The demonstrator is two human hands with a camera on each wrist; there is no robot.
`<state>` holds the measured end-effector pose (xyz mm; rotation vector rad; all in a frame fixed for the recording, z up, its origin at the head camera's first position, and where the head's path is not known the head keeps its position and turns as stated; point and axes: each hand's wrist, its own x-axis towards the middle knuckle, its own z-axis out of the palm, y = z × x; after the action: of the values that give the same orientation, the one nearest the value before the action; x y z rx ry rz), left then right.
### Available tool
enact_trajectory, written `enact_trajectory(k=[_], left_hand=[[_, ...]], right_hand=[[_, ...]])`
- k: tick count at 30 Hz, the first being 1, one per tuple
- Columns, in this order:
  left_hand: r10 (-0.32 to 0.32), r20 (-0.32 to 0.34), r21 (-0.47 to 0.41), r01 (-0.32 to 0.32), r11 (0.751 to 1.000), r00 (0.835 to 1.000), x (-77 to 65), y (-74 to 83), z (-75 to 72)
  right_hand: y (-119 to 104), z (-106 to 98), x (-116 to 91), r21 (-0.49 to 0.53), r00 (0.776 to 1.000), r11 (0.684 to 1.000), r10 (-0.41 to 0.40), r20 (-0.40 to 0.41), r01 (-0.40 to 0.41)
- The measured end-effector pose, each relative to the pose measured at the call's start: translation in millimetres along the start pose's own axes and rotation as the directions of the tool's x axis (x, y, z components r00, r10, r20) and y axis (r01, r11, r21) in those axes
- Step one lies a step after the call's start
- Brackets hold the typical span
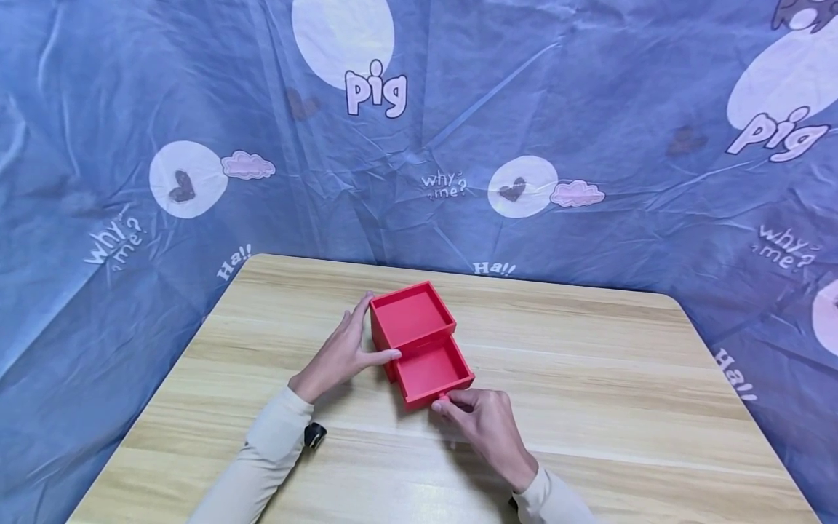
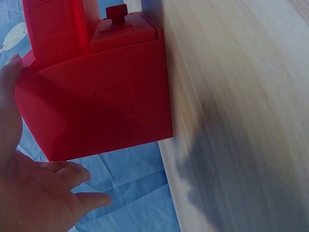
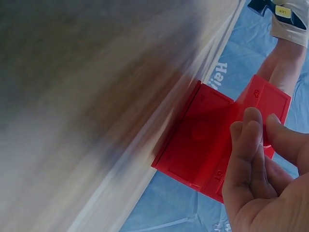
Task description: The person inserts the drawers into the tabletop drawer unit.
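A small red drawer box (image 1: 412,313) with a shallow open-topped tray stands on the table, turned at an angle. Its upper drawer (image 1: 432,370) is pulled out toward the person and has nothing in it. Below, the lower drawer (image 2: 123,36) is closed, its knob showing in the left wrist view. My left hand (image 1: 343,353) holds the box at its left side, thumb at the front edge by the drawer and fingers toward the back corner. With thumb and fingertips, my right hand (image 1: 487,426) pinches the upper drawer's knob (image 1: 443,397), mostly hidden by the fingers.
The wood-grain table (image 1: 589,393) extends around the box on all sides. A blue printed cloth (image 1: 419,145) hangs behind and beside it. Dark wrist straps show at the sleeves, the left one (image 1: 315,435) low over the table.
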<state>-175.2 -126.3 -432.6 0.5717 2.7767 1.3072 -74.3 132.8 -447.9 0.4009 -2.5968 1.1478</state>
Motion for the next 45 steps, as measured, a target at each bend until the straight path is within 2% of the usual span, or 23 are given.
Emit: enact_trajectory(k=[10, 17, 24, 36, 45], left_hand=[[0.014, -0.002, 0.003, -0.014, 1.000, 1.000, 1.3, 0.4, 0.1], [0.016, -0.005, 0.008, -0.016, 1.000, 1.000, 0.9, 0.9, 0.2], [-0.002, 0.005, 0.005, 0.002, 1.000, 1.000, 0.7, 0.8, 0.5], [0.003, 0.013, 0.006, -0.003, 1.000, 1.000, 0.7, 0.4, -1.2], [-0.002, 0.011, 0.016, 0.002, 1.000, 1.000, 0.5, 0.8, -1.5]], right_hand=[[3, -4, 2, -0.004, 0.999, 1.000, 0.001, 0.032, -0.001], [4, -5, 8, -0.012, 1.000, 1.000, -0.019, 0.012, 0.020], [8, -5, 18, 0.002, 0.998, 1.000, 0.012, 0.058, -0.012], [16, -3, 35, 0.022, 0.992, 0.999, -0.037, 0.119, 0.034], [18, 5, 49, 0.039, 0.989, 0.996, -0.085, 0.119, 0.081]])
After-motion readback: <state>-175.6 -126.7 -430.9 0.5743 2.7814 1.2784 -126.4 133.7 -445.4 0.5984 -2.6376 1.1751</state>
